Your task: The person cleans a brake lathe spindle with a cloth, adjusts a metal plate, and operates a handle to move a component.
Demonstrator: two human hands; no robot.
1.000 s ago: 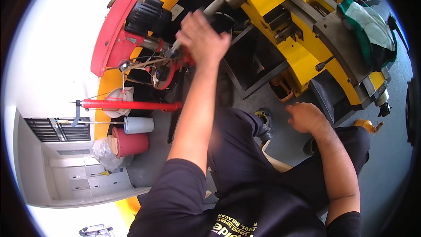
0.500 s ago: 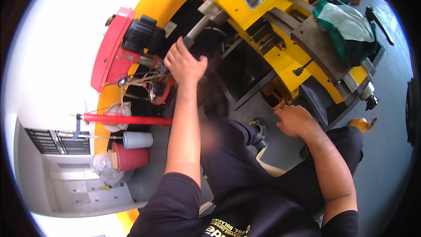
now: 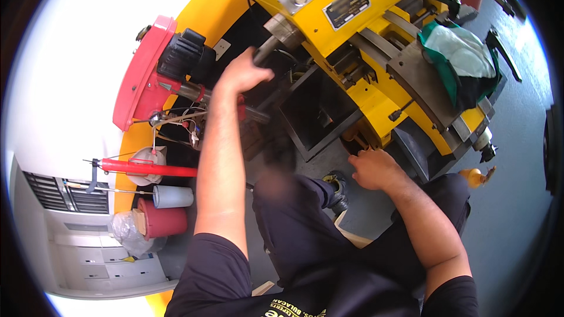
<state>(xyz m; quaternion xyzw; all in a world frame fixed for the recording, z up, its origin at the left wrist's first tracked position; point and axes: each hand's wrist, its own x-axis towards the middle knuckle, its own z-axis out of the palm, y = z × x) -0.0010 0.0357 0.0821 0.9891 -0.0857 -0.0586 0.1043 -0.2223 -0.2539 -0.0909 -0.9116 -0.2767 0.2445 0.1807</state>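
Note:
My left hand (image 3: 242, 75) is stretched up to a round metal bar (image 3: 267, 50) that sticks out of the left end of a yellow metalworking lathe (image 3: 370, 100). The fingers curl over the bar, partly hidden behind it, and the thumb points off to the right. Low in front of the lathe, my right hand (image 3: 376, 169) has its fingers loosely bent, with the thumb apart. Nothing shows in it. Just beyond its fingertips sits an orange-brown object (image 3: 354, 139), partly hidden by the lathe's base.
Green and white cloth (image 3: 461, 53) lies over the lathe's carriage. A red drill press (image 3: 144, 76) with a black motor (image 3: 187, 54) stands at the left. Below it are a red bar (image 3: 150, 167), a pale blue bucket (image 3: 173, 196) and a red bin (image 3: 164, 218). A yellow bottle (image 3: 472, 177) stands at right.
The view has shifted, bringing a red button on the lathe into sight. My left forearm has swung left, its hand staying by the bar. My right hand sits slightly lower and further left.

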